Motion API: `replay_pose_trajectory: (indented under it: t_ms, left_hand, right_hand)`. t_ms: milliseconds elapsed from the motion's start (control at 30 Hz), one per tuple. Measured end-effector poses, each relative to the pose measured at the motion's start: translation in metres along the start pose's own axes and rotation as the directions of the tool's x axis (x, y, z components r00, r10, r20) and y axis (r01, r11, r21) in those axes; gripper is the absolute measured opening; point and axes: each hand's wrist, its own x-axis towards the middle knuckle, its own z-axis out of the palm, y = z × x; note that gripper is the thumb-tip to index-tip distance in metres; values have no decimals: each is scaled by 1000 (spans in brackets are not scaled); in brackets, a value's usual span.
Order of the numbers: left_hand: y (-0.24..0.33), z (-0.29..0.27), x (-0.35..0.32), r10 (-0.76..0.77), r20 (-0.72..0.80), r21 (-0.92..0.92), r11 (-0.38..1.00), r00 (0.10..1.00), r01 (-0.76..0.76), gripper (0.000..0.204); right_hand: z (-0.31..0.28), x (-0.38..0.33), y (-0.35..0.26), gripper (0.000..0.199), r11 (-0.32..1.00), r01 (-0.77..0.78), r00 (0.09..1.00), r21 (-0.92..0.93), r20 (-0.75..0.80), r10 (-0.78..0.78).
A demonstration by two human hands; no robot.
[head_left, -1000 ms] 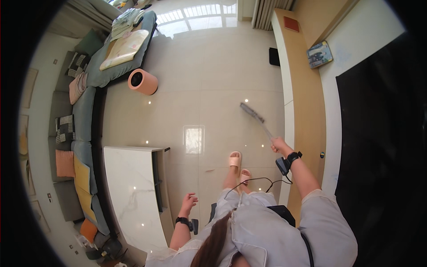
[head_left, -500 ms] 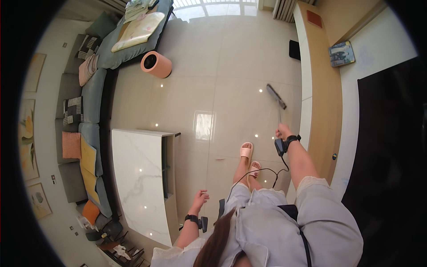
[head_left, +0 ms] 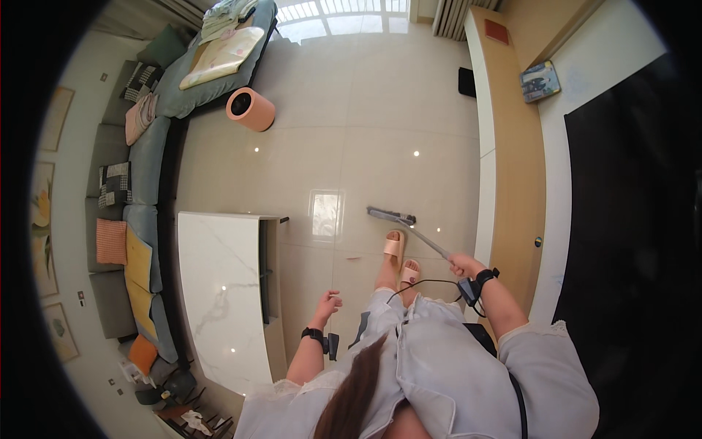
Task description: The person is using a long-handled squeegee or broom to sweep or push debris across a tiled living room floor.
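My right hand is wrapped round the grey handle of a broom. The long, narrow broom head rests on the tiled floor just beyond my feet. My left hand hangs free beside the marble-topped table, its fingers loosely apart and nothing in them. A small reddish scrap lies on the floor to the left of my pink slippers.
On the left stand a low white table and a grey sofa with cushions. A pink bin stands farther off. A long wood-topped cabinet runs along the right. A cable hangs across my lap.
My right hand has swung the broom head leftward and nearer, from beside the cabinet to just beyond my slippers. The left hand stays free.
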Motion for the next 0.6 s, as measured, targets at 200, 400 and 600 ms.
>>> replay_pose_trajectory:
  t_ms: [200,400,600]
  left_hand:
    - [-7,4,-7,-5,-12,18,1000,1000,5,27]
    - [-23,5,-20,10,-29,25,1000,1000,-9,26]
    - [-40,8,-50,37,-63,-118,992,997,-44,26]
  right_hand:
    - [-39,-42,20,11,969,75,994,237,-92,-54]
    - [-70,-46,75,8,847,-6,997,532,-66,48]
    - [-89,-1,116,10,941,59,980,334,-196,8]
